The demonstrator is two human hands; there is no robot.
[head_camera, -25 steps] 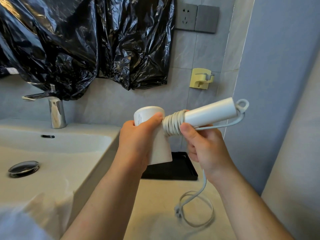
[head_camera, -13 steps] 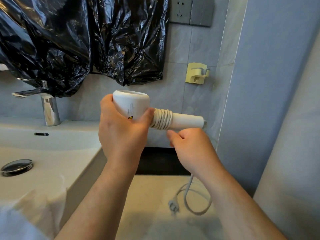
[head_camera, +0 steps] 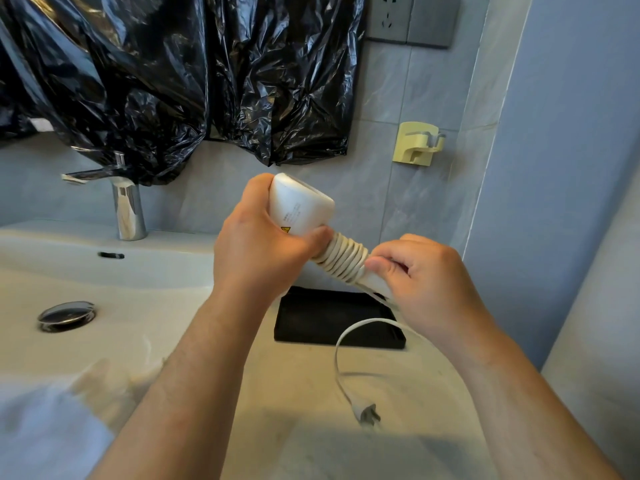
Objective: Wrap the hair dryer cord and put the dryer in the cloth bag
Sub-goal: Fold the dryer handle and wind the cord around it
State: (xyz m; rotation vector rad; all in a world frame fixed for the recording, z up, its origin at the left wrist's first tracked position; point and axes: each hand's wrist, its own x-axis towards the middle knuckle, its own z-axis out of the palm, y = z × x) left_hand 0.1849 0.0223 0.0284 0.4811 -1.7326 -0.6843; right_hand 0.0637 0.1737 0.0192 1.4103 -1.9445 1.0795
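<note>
**Cord Coiled on the Handle, Tail Loose**

Grips the white hair dryer [head_camera: 300, 206] by its head with the left hand [head_camera: 256, 251], tilted above the counter [head_camera: 294, 393]. Pinches the cord [head_camera: 343, 259] with the right hand [head_camera: 422, 278], curled round the handle end beside the coils. Loose tail down to the plug [head_camera: 369, 415], near a black tray [head_camera: 311, 320].

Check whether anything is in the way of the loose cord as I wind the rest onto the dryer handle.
Nothing visible does. The left hand grips the dryer by its head, the right hand pinches the cord at the handle, and its loose length loops freely past the black tray down to the plug over the counter.
</note>
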